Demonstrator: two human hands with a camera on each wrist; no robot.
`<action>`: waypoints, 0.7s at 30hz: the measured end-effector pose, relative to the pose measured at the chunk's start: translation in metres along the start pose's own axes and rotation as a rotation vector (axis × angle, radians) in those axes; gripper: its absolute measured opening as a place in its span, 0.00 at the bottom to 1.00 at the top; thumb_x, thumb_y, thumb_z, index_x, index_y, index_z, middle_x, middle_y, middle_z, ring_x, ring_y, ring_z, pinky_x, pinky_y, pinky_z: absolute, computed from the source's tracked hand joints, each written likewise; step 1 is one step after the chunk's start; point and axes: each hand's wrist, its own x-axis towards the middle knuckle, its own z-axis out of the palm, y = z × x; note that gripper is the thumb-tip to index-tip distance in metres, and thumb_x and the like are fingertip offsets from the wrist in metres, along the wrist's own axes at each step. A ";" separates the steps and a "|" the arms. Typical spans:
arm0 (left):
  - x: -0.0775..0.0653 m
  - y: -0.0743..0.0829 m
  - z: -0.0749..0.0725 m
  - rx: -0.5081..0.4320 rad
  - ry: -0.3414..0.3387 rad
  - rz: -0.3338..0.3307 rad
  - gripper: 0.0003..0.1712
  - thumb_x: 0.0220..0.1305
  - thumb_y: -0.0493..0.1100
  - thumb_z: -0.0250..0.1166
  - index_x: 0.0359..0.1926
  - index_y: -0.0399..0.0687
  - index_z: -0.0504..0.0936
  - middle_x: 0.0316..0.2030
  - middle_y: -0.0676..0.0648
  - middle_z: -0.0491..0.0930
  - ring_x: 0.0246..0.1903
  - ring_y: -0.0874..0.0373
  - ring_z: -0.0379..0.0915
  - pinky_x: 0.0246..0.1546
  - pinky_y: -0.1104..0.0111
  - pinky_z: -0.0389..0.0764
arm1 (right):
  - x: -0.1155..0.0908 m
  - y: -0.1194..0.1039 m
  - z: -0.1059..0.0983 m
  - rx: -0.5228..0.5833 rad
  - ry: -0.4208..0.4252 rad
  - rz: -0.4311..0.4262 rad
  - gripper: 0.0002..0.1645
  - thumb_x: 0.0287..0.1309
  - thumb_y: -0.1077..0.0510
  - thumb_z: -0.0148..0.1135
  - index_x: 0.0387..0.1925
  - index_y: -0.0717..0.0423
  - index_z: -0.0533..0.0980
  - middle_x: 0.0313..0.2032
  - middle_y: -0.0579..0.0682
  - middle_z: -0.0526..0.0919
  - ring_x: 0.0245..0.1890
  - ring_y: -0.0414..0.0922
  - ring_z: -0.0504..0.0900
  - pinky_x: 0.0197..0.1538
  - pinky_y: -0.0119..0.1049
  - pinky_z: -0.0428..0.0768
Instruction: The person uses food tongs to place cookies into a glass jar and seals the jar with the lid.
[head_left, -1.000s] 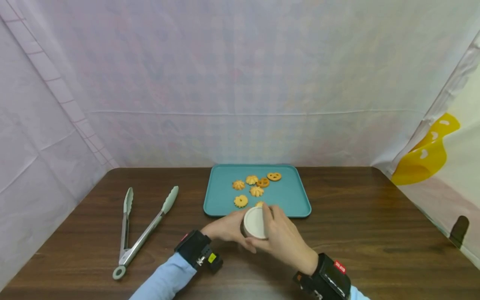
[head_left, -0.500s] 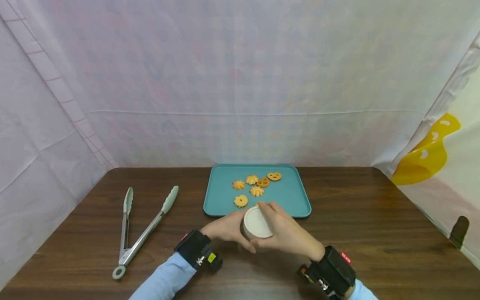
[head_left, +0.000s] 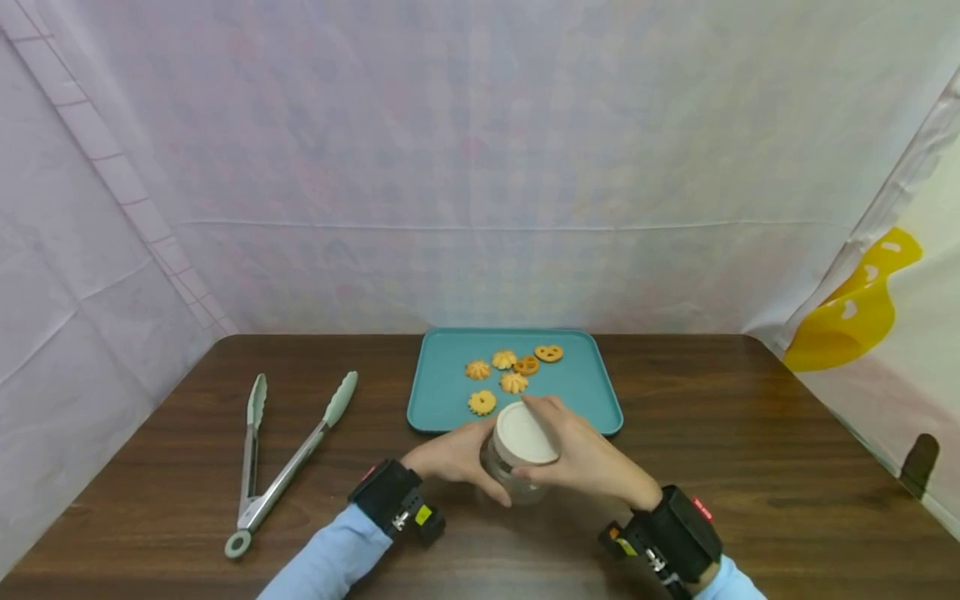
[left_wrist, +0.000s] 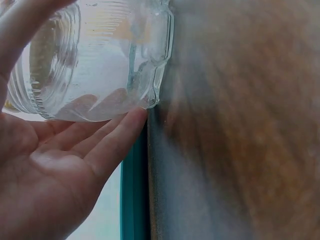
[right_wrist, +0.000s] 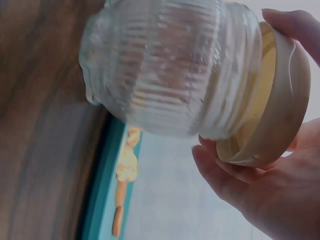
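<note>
A clear ribbed glass jar stands on the table just in front of the tray. My left hand holds it from the left, with the fingers along its side in the left wrist view. Over the jar's mouth, my right hand grips a cream-white lid by its edge. In the right wrist view the lid is tilted, with a gap showing its yellowish inside beside the jar's threaded neck. No contents show through the glass.
Behind the jar lies a teal tray bearing several cookies and pretzel-shaped biscuits. Spread tongs rest on the wooden table at the left. A pale curtain hangs along the back edge.
My right hand has moved right and slightly away, raising and tilting the lid off the jar's mouth. More of the glass shows beneath it. The left hand keeps its place.
</note>
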 end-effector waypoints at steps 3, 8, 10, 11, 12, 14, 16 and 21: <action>0.000 0.000 0.000 0.023 0.002 0.011 0.59 0.33 0.46 0.77 0.66 0.49 0.52 0.59 0.50 0.64 0.56 0.59 0.60 0.57 0.65 0.61 | -0.001 0.001 -0.005 -0.006 0.000 0.013 0.52 0.42 0.40 0.66 0.64 0.61 0.57 0.51 0.54 0.67 0.43 0.46 0.72 0.36 0.34 0.74; 0.000 0.000 0.000 0.030 0.006 -0.011 0.56 0.33 0.46 0.77 0.64 0.47 0.56 0.56 0.50 0.66 0.55 0.58 0.63 0.55 0.66 0.63 | -0.003 0.002 -0.015 -0.015 -0.023 0.011 0.51 0.44 0.42 0.66 0.64 0.60 0.56 0.51 0.55 0.67 0.41 0.45 0.72 0.35 0.33 0.74; 0.000 0.000 0.001 0.035 0.009 -0.028 0.52 0.34 0.46 0.77 0.62 0.47 0.59 0.54 0.50 0.68 0.53 0.57 0.65 0.53 0.67 0.65 | -0.004 0.003 -0.021 -0.036 -0.033 0.016 0.50 0.44 0.44 0.66 0.64 0.60 0.56 0.50 0.56 0.67 0.41 0.46 0.72 0.35 0.32 0.74; 0.000 0.000 0.001 0.032 0.010 -0.033 0.50 0.34 0.46 0.77 0.60 0.46 0.61 0.52 0.49 0.69 0.52 0.57 0.66 0.52 0.68 0.66 | -0.005 0.003 -0.024 -0.049 -0.036 0.024 0.49 0.44 0.45 0.66 0.63 0.61 0.57 0.49 0.56 0.67 0.40 0.47 0.72 0.34 0.33 0.74; 0.000 -0.001 0.001 0.024 0.009 -0.033 0.48 0.34 0.45 0.77 0.58 0.45 0.62 0.51 0.49 0.70 0.51 0.56 0.66 0.51 0.68 0.67 | -0.007 0.004 -0.029 -0.071 -0.038 0.033 0.49 0.43 0.45 0.67 0.63 0.62 0.57 0.49 0.57 0.67 0.40 0.48 0.72 0.34 0.33 0.74; 0.001 -0.001 0.001 -0.001 0.005 -0.030 0.45 0.34 0.44 0.76 0.56 0.44 0.64 0.49 0.48 0.72 0.50 0.55 0.68 0.51 0.68 0.68 | -0.009 0.006 -0.038 -0.111 -0.048 0.077 0.49 0.42 0.46 0.67 0.62 0.64 0.58 0.50 0.60 0.67 0.41 0.51 0.72 0.33 0.35 0.74; 0.001 -0.002 0.001 -0.036 -0.002 -0.025 0.43 0.35 0.42 0.76 0.55 0.44 0.65 0.49 0.47 0.73 0.50 0.55 0.68 0.52 0.67 0.67 | -0.013 0.009 -0.048 -0.159 -0.067 0.125 0.49 0.41 0.45 0.67 0.61 0.65 0.59 0.51 0.64 0.66 0.44 0.56 0.71 0.33 0.37 0.73; 0.000 -0.002 0.000 -0.051 -0.006 -0.019 0.42 0.35 0.42 0.76 0.53 0.45 0.66 0.49 0.47 0.73 0.49 0.55 0.68 0.52 0.67 0.67 | -0.019 0.018 -0.064 -0.225 -0.157 0.210 0.50 0.39 0.46 0.69 0.59 0.68 0.59 0.50 0.66 0.67 0.47 0.60 0.68 0.36 0.43 0.72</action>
